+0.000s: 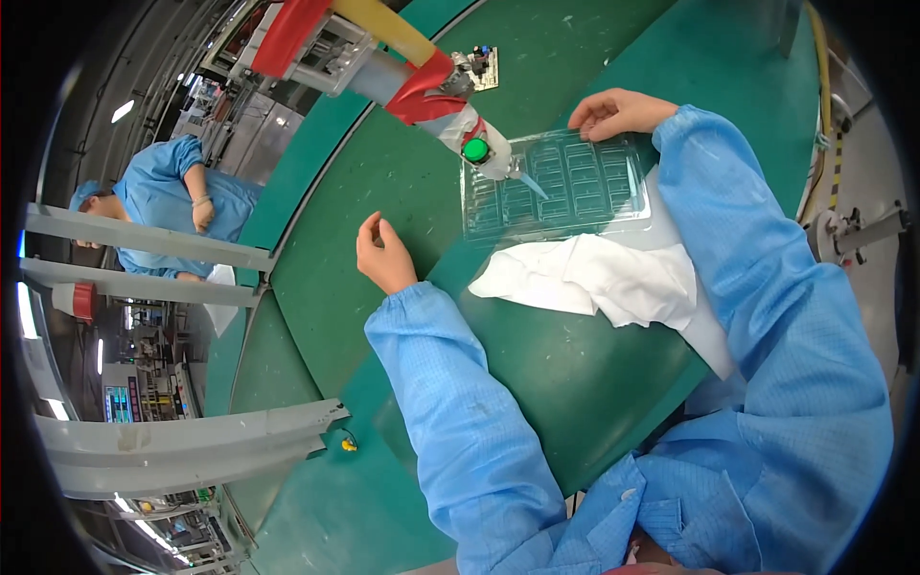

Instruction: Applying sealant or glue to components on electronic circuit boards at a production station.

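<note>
A clear plastic blister tray with several long compartments lies on the green work surface, partly over a white sheet. My right hand is at its far edge, fingers curled and closed on the rim; their exact contact is partly hidden. Left of the tray, my left hand hovers over the green surface, fingers loosely bent and apart, holding nothing visible. Over the tray hangs a nozzle with a green round button and a pale blue tip. A crumpled white cloth lies along the tray's near side.
A pipe arm wrapped in red tape reaches in from the upper left. Beyond it sits a small circuit board. Grey metal rails border the left. A person in blue works there. A small yellow part lies near the lower rail.
</note>
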{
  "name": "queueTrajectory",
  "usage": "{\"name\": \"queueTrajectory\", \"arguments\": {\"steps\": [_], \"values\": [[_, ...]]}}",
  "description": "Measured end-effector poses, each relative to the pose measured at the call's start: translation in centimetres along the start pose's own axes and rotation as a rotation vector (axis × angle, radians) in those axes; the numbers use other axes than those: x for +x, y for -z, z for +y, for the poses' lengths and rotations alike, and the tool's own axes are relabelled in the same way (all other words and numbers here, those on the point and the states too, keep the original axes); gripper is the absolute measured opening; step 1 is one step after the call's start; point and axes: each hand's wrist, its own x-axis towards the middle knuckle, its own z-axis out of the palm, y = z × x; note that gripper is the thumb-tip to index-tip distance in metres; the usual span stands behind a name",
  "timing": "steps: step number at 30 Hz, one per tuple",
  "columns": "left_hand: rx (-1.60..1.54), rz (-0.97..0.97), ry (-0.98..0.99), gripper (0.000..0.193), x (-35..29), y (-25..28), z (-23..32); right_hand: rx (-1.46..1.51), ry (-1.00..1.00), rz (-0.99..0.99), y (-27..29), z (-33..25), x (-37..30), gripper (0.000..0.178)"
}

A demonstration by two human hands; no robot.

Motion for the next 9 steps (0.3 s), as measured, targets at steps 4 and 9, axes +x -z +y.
{"name": "queueTrajectory", "arguments": {"steps": [4, 9], "values": [[-0.075, 0.086, -0.050, 0.016, 0.5, 0.8, -1.2, 0.037, 0.050, -0.024, -0.3, 0.0, -0.1, 0.037], [-0.177, -0.319, 0.209, 0.016, -1.1, 4.4, -0.4, 0.019, 0.091, -0.048, 0.0, 0.6, 0.2, 0.038]]}}
